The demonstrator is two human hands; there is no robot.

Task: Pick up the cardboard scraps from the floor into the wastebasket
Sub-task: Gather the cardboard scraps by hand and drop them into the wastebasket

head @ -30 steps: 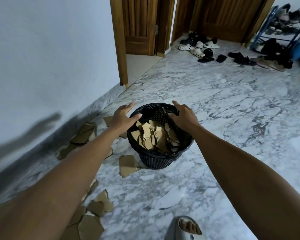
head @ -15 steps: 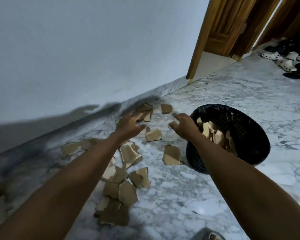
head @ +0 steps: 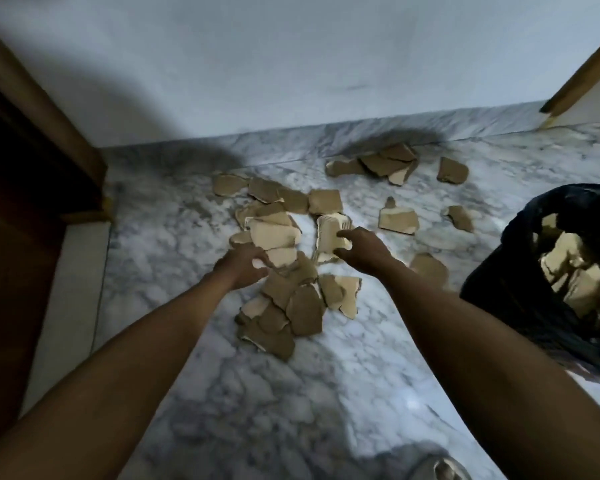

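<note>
Reaching into the cardboard scraps [head: 291, 271] left of the wastebasket [head: 548, 271]: left hand [head: 243, 266] curls round a pale scrap, right hand [head: 361, 249] pinches another. Bare marble floor [head: 291, 410] nearer me; skirting [head: 291, 140] bounds the far edge.

- Cardboard scraps [head: 284, 299]: torn brown and pale pieces, lying flat and overlapping in a loose heap on the marble floor [head: 257, 410], some beside the wall.
- Wastebasket [head: 520, 306]: black, bag-lined, at right, holding scraps.
</note>
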